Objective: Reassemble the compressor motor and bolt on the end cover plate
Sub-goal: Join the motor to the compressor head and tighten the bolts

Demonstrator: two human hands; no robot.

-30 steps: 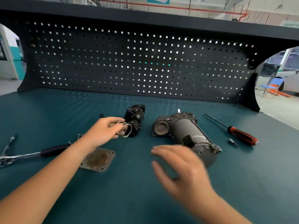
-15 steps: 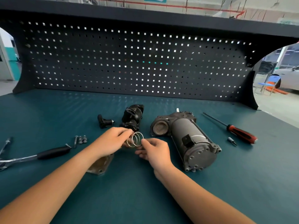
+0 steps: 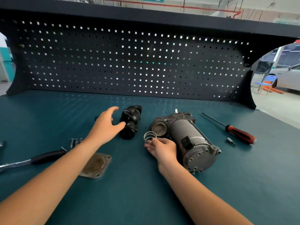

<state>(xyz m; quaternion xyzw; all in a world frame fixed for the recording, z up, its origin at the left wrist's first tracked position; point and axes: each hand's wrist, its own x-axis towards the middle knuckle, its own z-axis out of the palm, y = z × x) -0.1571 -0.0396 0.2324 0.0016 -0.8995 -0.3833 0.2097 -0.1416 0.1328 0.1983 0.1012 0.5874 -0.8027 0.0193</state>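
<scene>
The grey compressor motor (image 3: 190, 137) lies on its side on the green bench, its round open bore facing left. My right hand (image 3: 162, 148) pinches a small metal coil spring (image 3: 149, 137) just in front of that bore. My left hand (image 3: 105, 125) hovers with fingers spread and relaxed beside a black cylinder part (image 3: 130, 121) that lies left of the motor. It holds nothing. The square end cover plate (image 3: 95, 165) lies flat under my left forearm. A few bolts (image 3: 74, 142) lie left of that arm.
A ratchet wrench with a black grip (image 3: 37, 159) lies at the left edge. A red-handled screwdriver (image 3: 238, 133) and a small bit (image 3: 231, 141) lie right of the motor. A black pegboard (image 3: 129, 62) walls off the back of the bench.
The spring passed from my left hand to my right hand, which carried it right toward the motor's bore. My left hand let go and moved up beside the black cylinder part.
</scene>
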